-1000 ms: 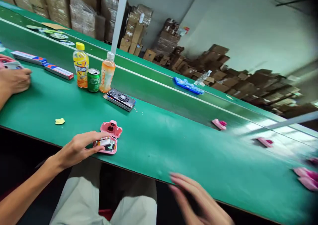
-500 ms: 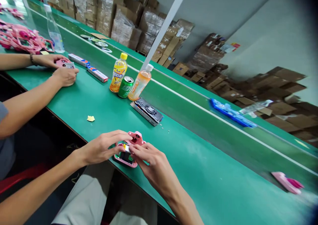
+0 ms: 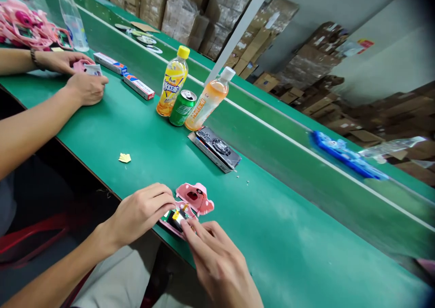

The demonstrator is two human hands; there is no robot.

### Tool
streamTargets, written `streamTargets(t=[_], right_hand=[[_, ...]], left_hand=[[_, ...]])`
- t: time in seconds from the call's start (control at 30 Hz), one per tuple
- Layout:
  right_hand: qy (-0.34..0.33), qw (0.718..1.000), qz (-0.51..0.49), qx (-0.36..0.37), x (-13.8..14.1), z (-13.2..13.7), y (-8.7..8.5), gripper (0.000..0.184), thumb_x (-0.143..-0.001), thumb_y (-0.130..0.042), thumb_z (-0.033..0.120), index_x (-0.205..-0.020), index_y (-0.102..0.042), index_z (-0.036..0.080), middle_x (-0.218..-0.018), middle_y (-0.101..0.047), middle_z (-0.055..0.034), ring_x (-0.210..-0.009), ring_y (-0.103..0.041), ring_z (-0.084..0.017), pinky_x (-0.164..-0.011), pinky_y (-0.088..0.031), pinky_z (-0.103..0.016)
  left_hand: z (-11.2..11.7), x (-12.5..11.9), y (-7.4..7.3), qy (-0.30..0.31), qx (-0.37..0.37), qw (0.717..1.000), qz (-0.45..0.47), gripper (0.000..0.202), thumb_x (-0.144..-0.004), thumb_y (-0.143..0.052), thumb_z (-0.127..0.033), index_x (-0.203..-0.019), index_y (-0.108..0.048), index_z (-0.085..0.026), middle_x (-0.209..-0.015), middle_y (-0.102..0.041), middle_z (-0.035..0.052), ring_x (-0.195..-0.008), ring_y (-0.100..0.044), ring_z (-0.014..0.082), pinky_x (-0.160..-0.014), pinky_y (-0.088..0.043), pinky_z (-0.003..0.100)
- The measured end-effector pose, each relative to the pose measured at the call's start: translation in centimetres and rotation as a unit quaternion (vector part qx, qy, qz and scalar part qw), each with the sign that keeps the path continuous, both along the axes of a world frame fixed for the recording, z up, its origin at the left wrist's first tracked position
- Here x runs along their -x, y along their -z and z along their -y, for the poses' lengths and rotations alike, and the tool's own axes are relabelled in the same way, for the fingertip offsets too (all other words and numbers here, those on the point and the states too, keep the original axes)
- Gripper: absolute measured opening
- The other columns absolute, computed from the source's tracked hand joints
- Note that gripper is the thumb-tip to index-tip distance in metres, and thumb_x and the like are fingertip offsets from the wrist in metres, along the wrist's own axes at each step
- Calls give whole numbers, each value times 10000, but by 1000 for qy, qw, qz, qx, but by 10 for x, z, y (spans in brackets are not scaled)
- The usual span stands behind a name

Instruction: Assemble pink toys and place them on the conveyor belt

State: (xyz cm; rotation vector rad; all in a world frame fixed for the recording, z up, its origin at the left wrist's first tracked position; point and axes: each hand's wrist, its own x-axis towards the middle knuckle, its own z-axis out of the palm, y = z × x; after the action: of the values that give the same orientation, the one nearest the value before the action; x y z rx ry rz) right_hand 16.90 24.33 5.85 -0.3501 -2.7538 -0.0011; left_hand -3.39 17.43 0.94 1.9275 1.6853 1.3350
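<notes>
While both hands (image 3: 139, 214) (image 3: 217, 266) clamp it, the pink toy casing (image 3: 195, 198) lies open, green circuit board (image 3: 165, 216) showing.

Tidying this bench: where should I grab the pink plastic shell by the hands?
Pinch the pink plastic shell by its far rim, coming from the side away from the left hand and right hand. It lies flat on the green mat; that rim is free, while its near edge meets the opened pink half.
</notes>
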Motion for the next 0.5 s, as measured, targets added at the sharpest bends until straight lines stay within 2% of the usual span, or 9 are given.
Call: streamTargets(t=[0.1, 0.23, 0.33, 0.43, 0.5], right_hand=[[-2, 999, 33, -39, 1, 0, 3, 386, -946, -372, 32, -1190, -669, 59, -1096, -673, -92, -828, -523, -137, -700, -558, -263], [11, 998, 24, -63, 0, 1, 12, 396, -955, -344, 43, -1175, -673, 58, -1123, -661, -118, -916, -552, -159, -751, -560, -280], [19, 996, 28, -84, -2, 3, 15, 390, -935, -371, 32, -1176, -676, 60, -1107, -659, -124, -905, -546, -171, -729, -537, -286], [15, 993, 49, -102, -2, 6, 11, 391, -935, -389, 65, -1199, -677, 39, -1139, -651, -143, -909, -522, -184, -741, -535, -294], [22, 993, 52, -104, -1, 7, 7, 390, -929, -402, 81, -1189, -689, 42, -1238, -624, -151, -923, -509, -194, -729, -528, -306]], left_hand=[[1, -2, 0, -6, -11, 1000, -16, 174, -1049, -472, -193, -1007, -638, -162, -1012, -667, 11, -951, -622, 122, -868, -493, 236], [2, -3, 2, -6, -18, 999, -27, 127, -1034, -497, -155, -1018, -622, -161, -1025, -666, 15, -962, -624, 120, -881, -496, 233], [4, -1, 2, -8, -21, 999, -47, 134, -1037, -485, -149, -1044, -617, -168, -1132, -670, 26, -1030, -631, 123, -930, -499, 234], [7, 6, -1, 45, -17, 992, -114, 168, -1050, -480, -221, -1150, -605, -169, -1289, -643, 55, -1178, -609, 160, -1010, -498, 270], [9, 11, -3, 93, -12, 982, -163, 263, -1052, -481, -293, -1260, -576, -164, -1328, -630, 77, -1233, -592, 191, -1024, -513, 302]])
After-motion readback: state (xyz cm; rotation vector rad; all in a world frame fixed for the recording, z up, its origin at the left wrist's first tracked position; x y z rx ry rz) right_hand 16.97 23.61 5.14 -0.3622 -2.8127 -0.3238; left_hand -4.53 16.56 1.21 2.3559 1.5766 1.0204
